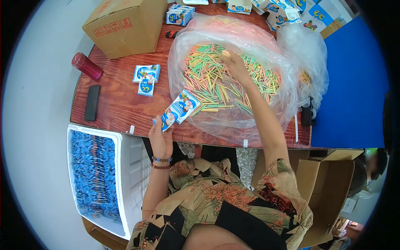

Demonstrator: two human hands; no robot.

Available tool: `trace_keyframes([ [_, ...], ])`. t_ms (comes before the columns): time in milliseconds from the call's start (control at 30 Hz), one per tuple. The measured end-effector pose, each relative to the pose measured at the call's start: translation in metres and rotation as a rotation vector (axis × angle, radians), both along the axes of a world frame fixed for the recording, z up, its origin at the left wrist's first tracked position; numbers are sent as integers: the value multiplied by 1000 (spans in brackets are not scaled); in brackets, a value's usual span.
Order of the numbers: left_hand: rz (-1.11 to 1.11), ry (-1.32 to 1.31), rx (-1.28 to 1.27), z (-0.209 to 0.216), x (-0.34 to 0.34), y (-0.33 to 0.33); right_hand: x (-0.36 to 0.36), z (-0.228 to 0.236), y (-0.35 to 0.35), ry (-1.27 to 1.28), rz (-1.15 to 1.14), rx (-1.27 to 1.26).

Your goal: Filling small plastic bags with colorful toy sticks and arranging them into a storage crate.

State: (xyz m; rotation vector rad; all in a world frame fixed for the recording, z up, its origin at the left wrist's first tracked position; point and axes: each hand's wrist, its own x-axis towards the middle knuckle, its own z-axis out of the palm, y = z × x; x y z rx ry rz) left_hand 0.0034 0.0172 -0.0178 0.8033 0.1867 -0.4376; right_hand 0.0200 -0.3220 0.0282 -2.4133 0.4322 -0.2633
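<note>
Your left hand (pixel 161 139) grips blue-white packets (pixel 177 110) at the table (pixel 116 104) edge; your right hand (pixel 234 64), fingers closed, pinches coloured sticks (pixel 208 79) inside the clear bag (pixel 183 46).

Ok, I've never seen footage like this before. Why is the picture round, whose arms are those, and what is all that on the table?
The picture comes from a wide fisheye camera worn on a person's head and looking down, which is why it is round and straight edges bend. The two bare arms coming up from the lower edge are that person's own. The left hand holds a few small blue and white packets over the near edge of the brown wooden table. The right hand reaches into a big clear plastic bag full of thin coloured sticks in green, yellow and pink, pinching some. Also on the table are a cardboard box, a red bottle lying down, a black phone-like slab and a few more packets. Left of the person stands a white box packed with blue packets.
</note>
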Motion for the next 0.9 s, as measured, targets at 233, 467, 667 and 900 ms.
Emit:
trace_keyframes([
  [233,-52,31,-152,8,4,-35,-20,17,136,-816,81,1208],
  [467,-23,-3,-207,7,4,-34,-21,33,193,-1046,13,1287],
  [667,18,-36,-177,18,3,-32,-20,34,218,-972,-96,1210],
  [900,37,-24,-226,14,7,-33,-29,27,236,-778,-28,1240],
])
